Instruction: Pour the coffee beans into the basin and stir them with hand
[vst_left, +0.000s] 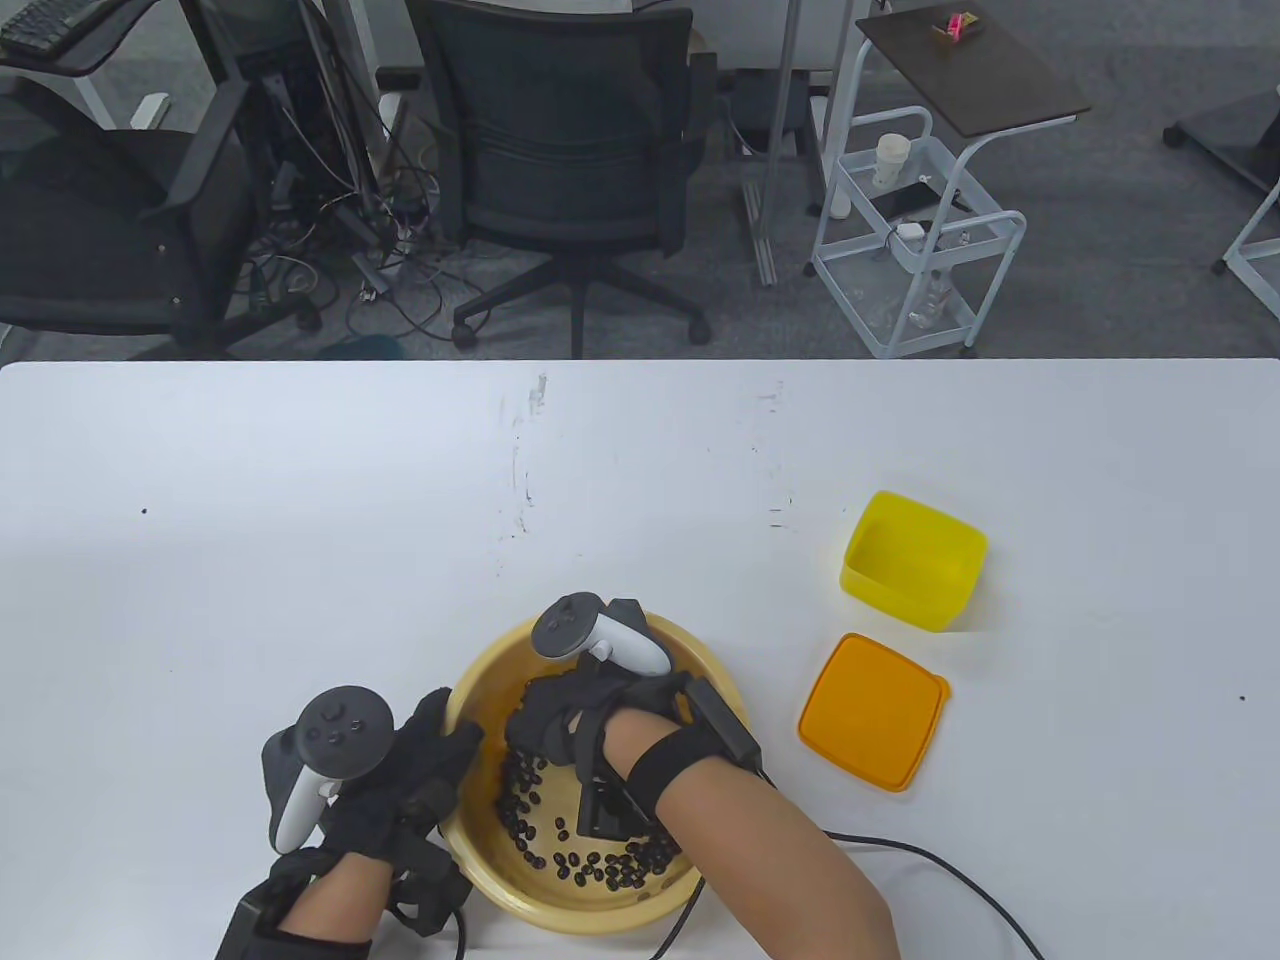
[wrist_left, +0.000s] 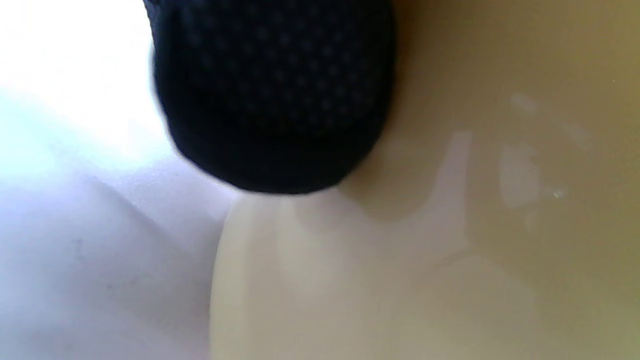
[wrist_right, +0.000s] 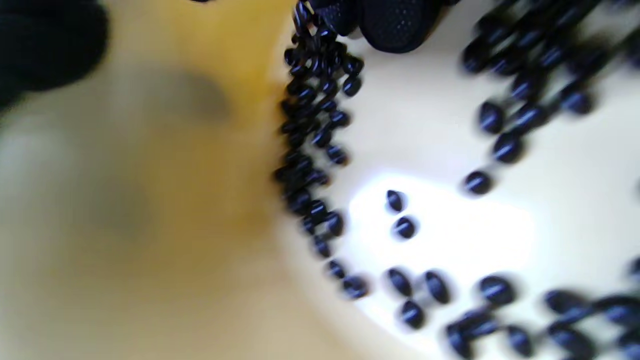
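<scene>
A round yellow basin (vst_left: 500, 880) sits at the table's near edge, with dark coffee beans (vst_left: 590, 865) scattered over its floor. My right hand (vst_left: 550, 725) reaches down inside the basin, its gloved fingers among the beans at the left side. In the right wrist view a fingertip (wrist_right: 395, 25) touches a string of beans (wrist_right: 315, 125) along the wall. My left hand (vst_left: 425, 755) grips the basin's left rim. The left wrist view shows a gloved finger (wrist_left: 275, 95) against the basin's outer wall (wrist_left: 400, 275).
An empty yellow square container (vst_left: 912, 560) stands to the right of the basin, and its orange lid (vst_left: 872, 712) lies flat beside it. Cables (vst_left: 930, 860) trail from my right wrist across the table. Office chairs and a cart stand beyond the far edge.
</scene>
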